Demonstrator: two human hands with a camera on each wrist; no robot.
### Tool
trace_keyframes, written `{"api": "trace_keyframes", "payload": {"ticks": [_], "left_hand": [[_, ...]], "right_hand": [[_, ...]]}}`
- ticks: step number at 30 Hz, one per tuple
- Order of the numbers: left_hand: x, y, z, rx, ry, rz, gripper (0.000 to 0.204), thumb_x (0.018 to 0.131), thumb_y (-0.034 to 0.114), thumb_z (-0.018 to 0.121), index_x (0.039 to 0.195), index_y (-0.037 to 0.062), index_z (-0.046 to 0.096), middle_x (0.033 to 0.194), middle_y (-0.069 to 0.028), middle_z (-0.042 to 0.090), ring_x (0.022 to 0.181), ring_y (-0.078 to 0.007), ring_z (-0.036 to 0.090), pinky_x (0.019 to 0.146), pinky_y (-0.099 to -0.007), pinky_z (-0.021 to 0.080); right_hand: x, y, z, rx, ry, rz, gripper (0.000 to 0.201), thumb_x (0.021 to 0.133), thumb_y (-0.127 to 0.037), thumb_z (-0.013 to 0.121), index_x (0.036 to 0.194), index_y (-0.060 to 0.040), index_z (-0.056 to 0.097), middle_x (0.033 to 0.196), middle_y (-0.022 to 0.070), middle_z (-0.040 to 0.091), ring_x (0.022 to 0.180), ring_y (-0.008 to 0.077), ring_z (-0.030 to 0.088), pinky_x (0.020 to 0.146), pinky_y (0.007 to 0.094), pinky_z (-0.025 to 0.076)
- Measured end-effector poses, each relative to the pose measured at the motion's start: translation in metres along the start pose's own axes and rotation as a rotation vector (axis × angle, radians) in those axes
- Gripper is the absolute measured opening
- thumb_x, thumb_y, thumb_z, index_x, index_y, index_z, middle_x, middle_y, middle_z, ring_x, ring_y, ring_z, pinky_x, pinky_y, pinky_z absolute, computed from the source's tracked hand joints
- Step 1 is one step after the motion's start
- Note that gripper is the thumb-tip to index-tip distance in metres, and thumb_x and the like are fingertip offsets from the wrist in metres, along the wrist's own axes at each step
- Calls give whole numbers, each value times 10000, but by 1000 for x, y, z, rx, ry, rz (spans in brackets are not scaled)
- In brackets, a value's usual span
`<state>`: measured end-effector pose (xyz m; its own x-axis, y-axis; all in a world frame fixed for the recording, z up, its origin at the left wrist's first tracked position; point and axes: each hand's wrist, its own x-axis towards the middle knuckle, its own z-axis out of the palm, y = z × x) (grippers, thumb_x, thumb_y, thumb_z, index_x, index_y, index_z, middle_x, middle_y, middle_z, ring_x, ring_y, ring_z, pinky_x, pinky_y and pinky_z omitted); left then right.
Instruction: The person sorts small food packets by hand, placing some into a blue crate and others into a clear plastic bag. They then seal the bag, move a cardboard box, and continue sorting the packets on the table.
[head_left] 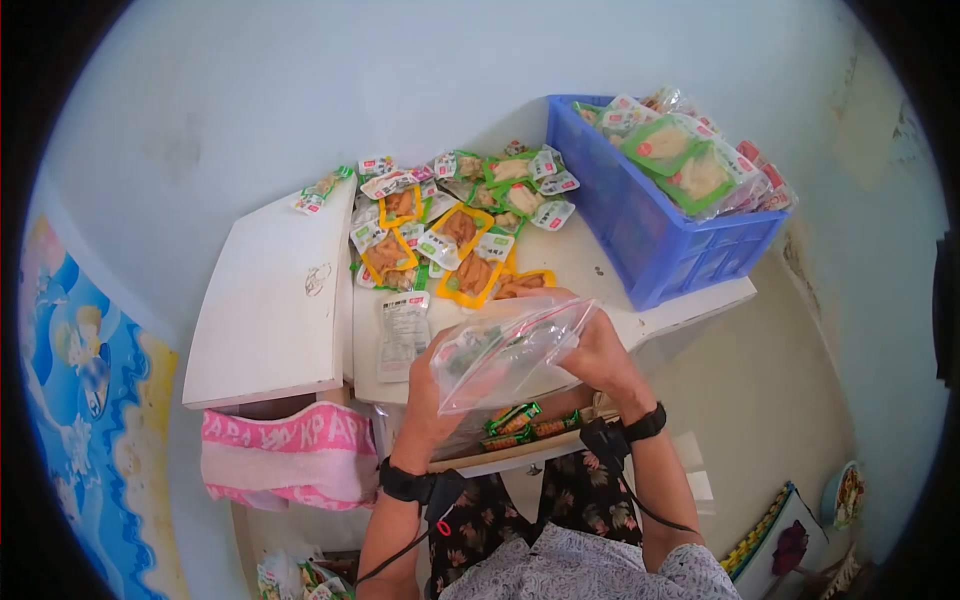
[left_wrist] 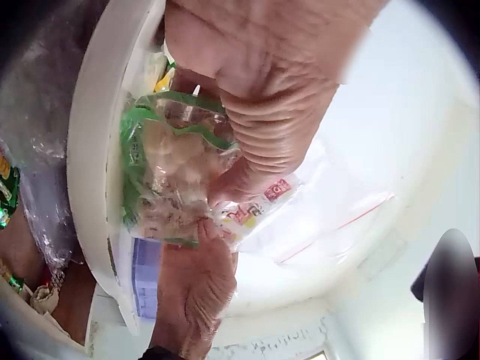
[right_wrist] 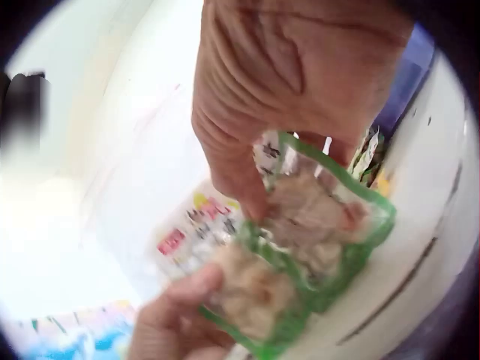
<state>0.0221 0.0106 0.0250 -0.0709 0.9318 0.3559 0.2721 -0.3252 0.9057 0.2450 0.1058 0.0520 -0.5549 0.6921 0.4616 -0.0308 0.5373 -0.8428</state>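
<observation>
Both hands are raised over the front of the white table, gripping snack packets and a clear zip bag [head_left: 515, 355] with a red seal line. My left hand [head_left: 428, 390] pinches a green-edged packet [left_wrist: 176, 161] of pale food between thumb and fingers. From the other side, my right hand [head_left: 605, 355] pinches a second green-edged packet [right_wrist: 319, 217], thumb on its front. The two packets overlap side by side, their white printed ends toward the bag. In the head view the bag covers most of the packets and many fingertips.
Loose yellow- and green-edged packets [head_left: 460, 230] lie heaped behind the hands. A silver-white packet [head_left: 404, 335] lies beside the left hand. A blue crate [head_left: 640, 240] full of packets stands right. Below, an open drawer [head_left: 510, 460] holds small green-wrapped snacks. A pink towel [head_left: 290, 455] hangs left.
</observation>
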Motion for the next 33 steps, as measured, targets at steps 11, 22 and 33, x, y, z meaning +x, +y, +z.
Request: {"api": "trace_keyframes", "payload": {"ticks": [11, 22, 33], "left_hand": [[15, 51, -15, -158, 40, 93, 389, 953, 91, 727, 1316, -32, 662, 1224, -122, 730, 1133, -168, 676, 1027, -339, 517], [39, 96, -33, -106, 126, 109, 238, 1053, 174, 626, 1089, -24, 753, 1011, -72, 775, 937, -97, 671, 882, -272, 514], [35, 92, -48, -12, 175, 171, 153, 1020, 106, 667, 1073, -25, 726, 978, -47, 730, 930, -93, 654, 866, -248, 503]], "right_hand": [[12, -32, -14, 237, -12, 123, 424, 881, -59, 771, 1288, 11, 674, 1187, 66, 720, 1059, 128, 662, 948, 290, 528], [50, -58, -50, 76, 57, 16, 147, 999, -123, 703, 1011, 13, 757, 960, 23, 746, 922, 83, 654, 842, 252, 518], [46, -70, -43, 104, 195, -56, 155, 964, -158, 752, 973, -3, 741, 909, -6, 706, 856, 66, 606, 784, 254, 504]]}}
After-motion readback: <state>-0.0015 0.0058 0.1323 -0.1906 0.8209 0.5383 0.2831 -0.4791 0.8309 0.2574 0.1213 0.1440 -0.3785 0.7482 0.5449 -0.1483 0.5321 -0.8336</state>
